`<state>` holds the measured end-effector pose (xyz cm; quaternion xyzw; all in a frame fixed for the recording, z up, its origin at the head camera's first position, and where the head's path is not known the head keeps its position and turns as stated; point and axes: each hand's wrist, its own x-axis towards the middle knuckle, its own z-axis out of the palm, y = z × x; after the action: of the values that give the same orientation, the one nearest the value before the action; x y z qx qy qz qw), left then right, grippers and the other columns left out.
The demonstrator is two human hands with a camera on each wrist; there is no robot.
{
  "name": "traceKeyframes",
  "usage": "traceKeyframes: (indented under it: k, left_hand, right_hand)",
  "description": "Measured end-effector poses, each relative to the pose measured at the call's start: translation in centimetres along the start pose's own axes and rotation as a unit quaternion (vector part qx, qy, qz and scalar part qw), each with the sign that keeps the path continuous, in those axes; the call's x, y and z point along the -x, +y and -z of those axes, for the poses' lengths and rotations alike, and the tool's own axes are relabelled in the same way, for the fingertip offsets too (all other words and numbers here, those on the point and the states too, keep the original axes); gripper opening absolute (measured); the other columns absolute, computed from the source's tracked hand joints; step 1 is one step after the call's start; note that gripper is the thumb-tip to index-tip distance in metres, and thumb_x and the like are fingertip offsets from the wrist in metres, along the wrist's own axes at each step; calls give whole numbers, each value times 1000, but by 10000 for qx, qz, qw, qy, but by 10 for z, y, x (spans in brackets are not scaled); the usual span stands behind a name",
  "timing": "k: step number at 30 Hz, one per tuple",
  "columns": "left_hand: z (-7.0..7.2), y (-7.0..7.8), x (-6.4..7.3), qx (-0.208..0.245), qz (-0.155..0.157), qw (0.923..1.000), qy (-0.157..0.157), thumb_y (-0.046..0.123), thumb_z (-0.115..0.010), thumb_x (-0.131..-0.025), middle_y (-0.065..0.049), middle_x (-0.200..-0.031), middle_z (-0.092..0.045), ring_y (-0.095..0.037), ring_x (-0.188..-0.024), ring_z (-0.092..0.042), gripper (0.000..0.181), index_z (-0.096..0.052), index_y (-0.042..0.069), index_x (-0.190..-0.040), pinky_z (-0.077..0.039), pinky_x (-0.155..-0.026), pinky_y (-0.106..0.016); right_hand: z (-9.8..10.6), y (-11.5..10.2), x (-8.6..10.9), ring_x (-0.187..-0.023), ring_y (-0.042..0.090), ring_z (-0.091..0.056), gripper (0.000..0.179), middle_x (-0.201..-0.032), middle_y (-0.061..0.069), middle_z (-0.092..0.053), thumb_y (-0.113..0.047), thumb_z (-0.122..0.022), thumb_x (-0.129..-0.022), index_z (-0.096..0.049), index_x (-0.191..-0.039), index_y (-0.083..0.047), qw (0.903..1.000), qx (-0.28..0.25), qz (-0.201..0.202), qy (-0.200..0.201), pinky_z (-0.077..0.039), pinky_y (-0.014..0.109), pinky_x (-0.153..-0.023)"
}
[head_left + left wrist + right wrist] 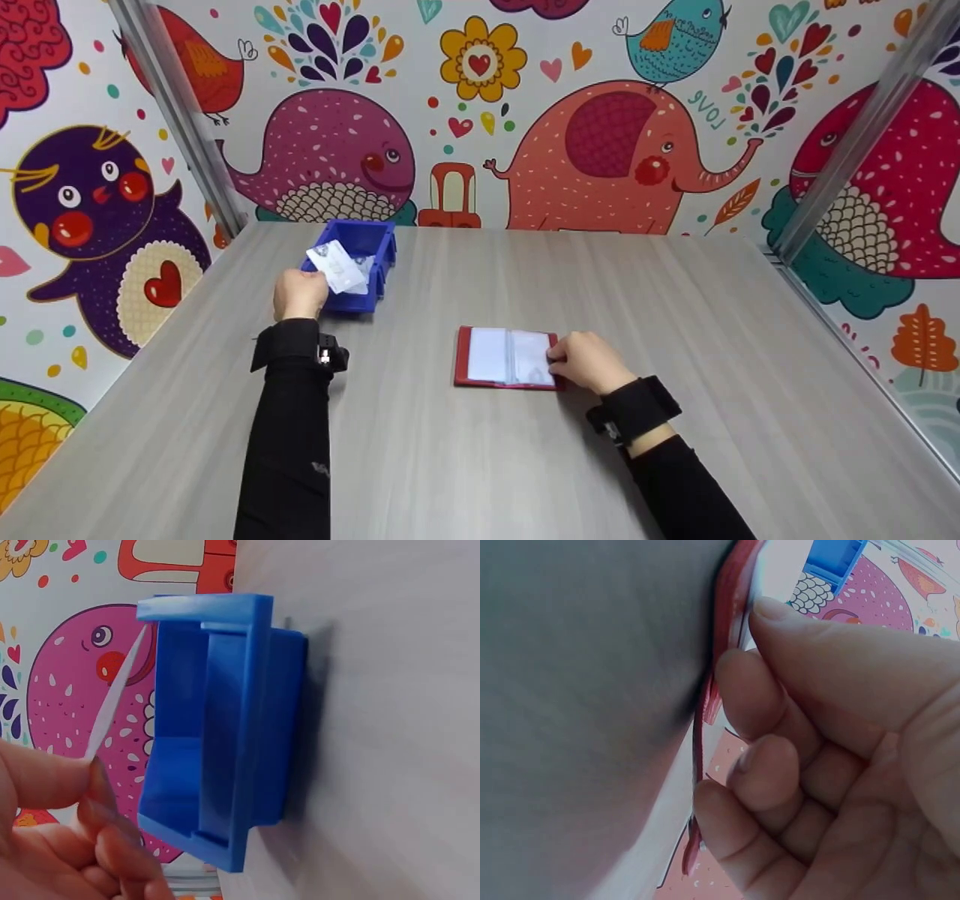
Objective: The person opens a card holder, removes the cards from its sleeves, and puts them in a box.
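Note:
My left hand pinches a white card between thumb and fingers, over the near part of a blue bin. A second pale piece shows behind that card in the head view. From the left wrist, the card appears almost edge-on, tilted, beside the mouth of the bin. An open card holder with a red cover and clear sleeves lies flat on the table. At its right edge, my right hand pinches the sleeve and cover, thumb on top and fingers below.
The bin stands at the back left of the pale wood-grain table, close to the printed wall. Metal posts rise at both back corners. The holder lies right of the bin and nearer to me.

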<state>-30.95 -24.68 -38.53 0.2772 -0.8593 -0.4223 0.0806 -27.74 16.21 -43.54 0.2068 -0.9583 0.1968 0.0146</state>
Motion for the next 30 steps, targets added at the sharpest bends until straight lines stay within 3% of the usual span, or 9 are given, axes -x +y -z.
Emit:
traceKeyframes:
  k: [6, 16, 19, 23, 30]
  left_hand:
    - [-6, -1, 1, 34, 61, 9999, -155, 29, -48, -100, -18, -140, -54, -38, -128, -49, 42, -63, 3, -129, -37, -101, -55]
    - [-6, 0, 0, -91, -32, 9997, -235, 27, -49, -99, -18, -139, -54, -38, -128, -49, 40, -63, 3, -129, -38, -101, -53]
    - [-6, 1, 2, -63, -85, 9997, -204, 26, -50, -98, -17, -138, -55, -37, -127, -50, 39, -65, 4, -126, -39, -100, -53]
    - [-8, 4, 5, -60, -197, 9997, -144, 24, -51, -96, -17, -137, -57, -37, -124, -53, 38, -67, 4, -124, -41, -97, -53]
    - [-14, 9, 13, -160, -464, 9987, -102, 24, -52, -94, -20, -131, -60, -38, -116, -57, 38, -67, 1, -120, -44, -93, -52]
  right_hand:
    - [0, 0, 0, -65, 17, -45, 15, -71, 1, -57, -4, -77, -83, -67, -73, -8, 9999, -6, 145, -5, -41, 31, -64]
    - [-1, 0, 0, -66, 18, -46, 10, -74, 3, -60, -5, -78, -82, -70, -76, -7, 9998, -1, 179, 21, -42, 32, -64]
    - [0, 0, 1, -70, 17, -53, 4, -81, 5, -68, -5, -78, -82, -75, -82, -4, 9999, 32, 146, 45, -47, 34, -67]
    - [0, -1, 2, -77, 19, -61, 16, -94, 11, -73, -6, -79, -81, -78, -97, -2, 9999, 78, 87, 82, -52, 39, -74]
    - [0, -1, 2, -78, 20, -61, 15, -94, 10, -73, -6, -79, -82, -78, -97, -3, 9999, 85, 70, 70, -52, 40, -75]
